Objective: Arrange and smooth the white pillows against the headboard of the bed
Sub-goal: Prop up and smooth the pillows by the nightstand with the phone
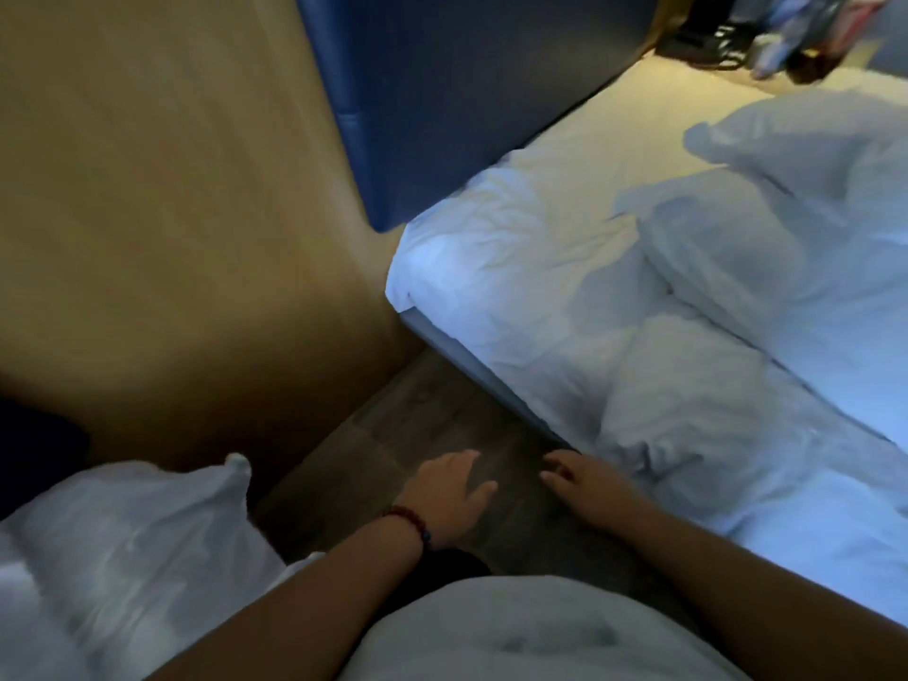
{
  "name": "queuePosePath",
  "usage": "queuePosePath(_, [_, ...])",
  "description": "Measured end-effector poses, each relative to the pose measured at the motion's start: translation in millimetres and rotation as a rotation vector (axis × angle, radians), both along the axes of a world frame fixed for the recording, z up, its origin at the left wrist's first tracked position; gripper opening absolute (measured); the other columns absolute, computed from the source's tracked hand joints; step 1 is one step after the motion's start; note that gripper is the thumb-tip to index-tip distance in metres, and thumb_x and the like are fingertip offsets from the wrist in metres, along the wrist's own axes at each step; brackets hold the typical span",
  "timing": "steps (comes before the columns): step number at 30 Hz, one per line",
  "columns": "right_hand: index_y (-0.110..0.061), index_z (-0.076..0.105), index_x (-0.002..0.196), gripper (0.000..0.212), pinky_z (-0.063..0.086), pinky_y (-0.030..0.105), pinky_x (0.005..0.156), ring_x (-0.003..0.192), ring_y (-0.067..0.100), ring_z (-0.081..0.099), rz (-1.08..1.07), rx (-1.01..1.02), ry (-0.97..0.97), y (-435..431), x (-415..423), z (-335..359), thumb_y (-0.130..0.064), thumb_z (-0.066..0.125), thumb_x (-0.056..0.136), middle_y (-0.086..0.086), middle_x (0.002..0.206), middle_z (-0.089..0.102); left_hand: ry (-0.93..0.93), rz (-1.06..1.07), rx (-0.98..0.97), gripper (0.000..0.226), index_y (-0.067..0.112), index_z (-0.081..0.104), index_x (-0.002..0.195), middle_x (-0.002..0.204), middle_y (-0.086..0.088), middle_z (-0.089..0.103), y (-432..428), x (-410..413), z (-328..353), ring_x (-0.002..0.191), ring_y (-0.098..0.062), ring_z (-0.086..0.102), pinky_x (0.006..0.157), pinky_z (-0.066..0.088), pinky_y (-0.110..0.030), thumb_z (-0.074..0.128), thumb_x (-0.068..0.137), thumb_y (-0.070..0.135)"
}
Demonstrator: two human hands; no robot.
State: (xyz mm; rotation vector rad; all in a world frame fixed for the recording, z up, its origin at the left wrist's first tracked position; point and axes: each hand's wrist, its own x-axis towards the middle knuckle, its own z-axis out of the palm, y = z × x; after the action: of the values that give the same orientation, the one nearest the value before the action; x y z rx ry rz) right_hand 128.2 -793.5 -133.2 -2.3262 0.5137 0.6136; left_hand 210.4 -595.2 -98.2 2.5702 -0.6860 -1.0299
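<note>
The bed (521, 267) runs along the right, its white sheet wrinkled, with the blue headboard (471, 100) standing behind it. White pillows (766, 248) lie crumpled on the mattress at right, away from the headboard. Another white pillow (132, 548) sits at lower left, off the bed. My left hand (449, 498), a beaded bracelet on its wrist, hovers over the dark floor with fingers relaxed and holds nothing. My right hand (584, 479) reaches toward the bed's near edge, fingers loosely spread and empty.
A tan wall (162, 213) fills the left. A narrow strip of dark wood floor (427, 425) separates wall and bed. Dark clutter (781, 31) stands past the bed at top right. The picture is blurred by motion.
</note>
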Motion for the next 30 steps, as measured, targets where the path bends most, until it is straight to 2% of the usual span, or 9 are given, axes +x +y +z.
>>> queuePosePath(3, [-0.019,0.051,0.138,0.043,0.039,0.027,0.101,0.122,0.021,0.056,-0.199,0.017,-0.024,-29,-20,-3,-0.038,0.050,0.099,0.005,0.132,0.060,0.027,-0.124,-0.012,0.062,0.022,0.026,0.151,0.157,-0.003,0.029,-35,7,2,0.143,-0.019,0.027,0.117,0.023,-0.035,0.042,0.098,0.051])
queuePosePath(8, [-0.019,0.049,0.138,0.041,0.039,0.027,0.093,0.112,0.023,0.060,-0.508,0.084,-0.043,-59,-41,-8,-0.030,0.051,0.099,0.008,0.120,0.065,0.027,-0.338,-0.025,0.061,0.019,0.027,0.151,0.156,-0.005,0.029,-93,25,1,0.143,-0.021,0.026,0.116,0.022,-0.032,0.041,0.099,0.048])
queuePosePath(12, [-0.024,0.044,0.141,0.044,0.041,0.028,0.094,0.116,0.024,0.058,-0.673,0.080,-0.057,-83,-40,0,-0.035,0.049,0.099,0.008,0.129,0.060,-0.013,-0.493,-0.058,0.059,0.018,0.033,0.148,0.153,-0.005,0.036,-138,55,3,0.140,-0.021,0.032,0.115,0.026,-0.033,0.044,0.098,0.047])
queuePosePath(16, [-0.029,0.045,0.141,0.046,0.045,0.034,0.096,0.114,0.023,0.060,-0.840,0.028,-0.148,-104,-26,21,-0.039,0.053,0.097,0.008,0.129,0.060,-0.042,-0.625,-0.154,0.048,0.014,0.044,0.140,0.143,-0.007,0.047,-191,86,16,0.131,-0.021,0.042,0.104,0.029,-0.025,0.049,0.098,0.037])
queuePosePath(20, [-0.031,0.046,0.140,0.045,0.043,0.030,0.095,0.113,0.019,0.059,-1.020,-0.003,-0.255,-115,-9,41,-0.038,0.054,0.097,0.003,0.129,0.060,-0.099,-0.803,-0.191,0.058,0.016,0.034,0.147,0.149,-0.007,0.041,-234,110,17,0.135,-0.022,0.038,0.111,0.026,-0.029,0.046,0.098,0.045])
queuePosePath(26, [-0.039,0.048,0.136,0.042,0.044,0.027,0.094,0.112,0.010,0.057,-1.187,-0.029,-0.399,-137,-9,66,-0.043,0.055,0.095,-0.007,0.124,0.059,-0.076,-0.809,-0.380,0.057,0.018,0.035,0.147,0.152,-0.005,0.038,-304,124,43,0.138,-0.021,0.035,0.114,0.026,-0.034,0.045,0.098,0.046])
queuePosePath(30, [-0.037,0.050,0.136,0.041,0.042,0.024,0.087,0.108,0.009,0.058,-1.257,-0.061,-0.499,-176,-6,83,-0.042,0.055,0.095,-0.009,0.117,0.059,-0.028,-0.799,-0.515,0.054,0.021,0.036,0.146,0.151,-0.001,0.040,-351,112,64,0.138,-0.015,0.036,0.115,0.028,-0.035,0.046,0.098,0.043])
